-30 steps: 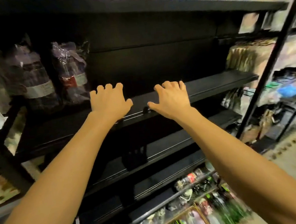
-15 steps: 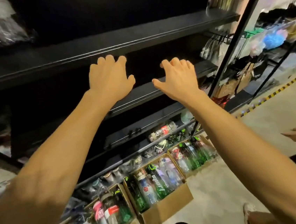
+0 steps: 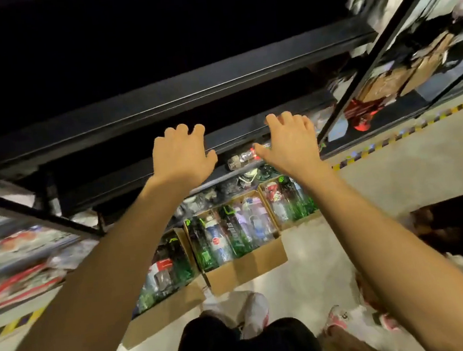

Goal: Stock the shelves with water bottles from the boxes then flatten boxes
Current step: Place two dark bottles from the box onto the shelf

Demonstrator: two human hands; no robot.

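Note:
My left hand (image 3: 180, 154) and my right hand (image 3: 289, 140) are stretched out side by side in front of the black shelf edges (image 3: 160, 102), fingers loosely bent, holding nothing. Below them on the floor stand three open cardboard boxes full of water bottles: a middle box (image 3: 245, 265), a left box (image 3: 165, 313) and a far right box (image 3: 287, 198). One clear bottle (image 3: 241, 158) lies on its side on the lowest shelf between my hands. The upper shelves are dark and bare.
A black upright post (image 3: 382, 45) separates this bay from a stocked bay on the right. Yellow-black tape (image 3: 408, 131) runs along the concrete floor. My shoes (image 3: 253, 313) are below; another person's feet (image 3: 354, 319) and dark clothing (image 3: 458, 225) are at the right.
My view has tilted steeply down from the shelves to the boxes on the floor. Both hands have dropped with it, staying spread and empty.

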